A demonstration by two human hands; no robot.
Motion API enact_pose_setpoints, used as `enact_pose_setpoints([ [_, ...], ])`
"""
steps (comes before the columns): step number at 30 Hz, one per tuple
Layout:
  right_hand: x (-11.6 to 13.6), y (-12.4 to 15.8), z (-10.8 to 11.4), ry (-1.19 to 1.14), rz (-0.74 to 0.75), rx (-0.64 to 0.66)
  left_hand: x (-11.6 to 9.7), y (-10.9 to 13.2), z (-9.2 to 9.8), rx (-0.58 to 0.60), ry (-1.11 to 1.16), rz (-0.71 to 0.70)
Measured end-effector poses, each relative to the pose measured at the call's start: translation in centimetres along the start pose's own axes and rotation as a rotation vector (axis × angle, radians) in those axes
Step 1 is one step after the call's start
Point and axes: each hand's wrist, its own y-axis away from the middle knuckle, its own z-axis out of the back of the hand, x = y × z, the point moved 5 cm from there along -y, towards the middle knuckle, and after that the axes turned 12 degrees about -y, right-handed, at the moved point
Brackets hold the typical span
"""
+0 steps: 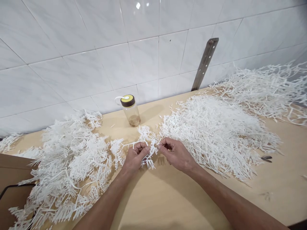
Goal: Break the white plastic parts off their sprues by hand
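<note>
A white plastic branch with bristly sprigs is held above the tabletop, its thin stem running off to the left. Thumb and fingers of my left hand are closed on it. Just to the right, my right hand is pinched at the branch's edge; what lies between the fingertips is too small to make out. Close to my right hand lies a big heap of loose white sprigs. On the left side a pile of white branches with sprigs attached spreads over the table.
Behind my hands stands a clear bottle with a yellow and dark lid. Bare white stems are heaped at the back right. A metal bracket leans against the tiled wall. At the left edge is a brown cardboard box.
</note>
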Motion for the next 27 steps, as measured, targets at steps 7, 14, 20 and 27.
enact_pose_setpoints([
  [7,-1.2,0.0,-1.2,-0.343,-0.097,0.177,-0.2,0.0,0.0,0.011,0.041,-0.021],
  [14,-2.6,-0.1,-1.9,-0.525,-0.219,0.158,-0.6,0.2,-0.2,0.004,0.100,-0.021],
  [20,-2.3,0.0,-2.1,-0.427,-0.158,0.239,-0.2,0.2,-0.5,0.009,0.005,-0.041],
  [27,-2.4,0.0,-1.8,-0.339,-0.156,0.212,0.0,-0.1,-0.1,-0.040,-0.121,-0.159],
])
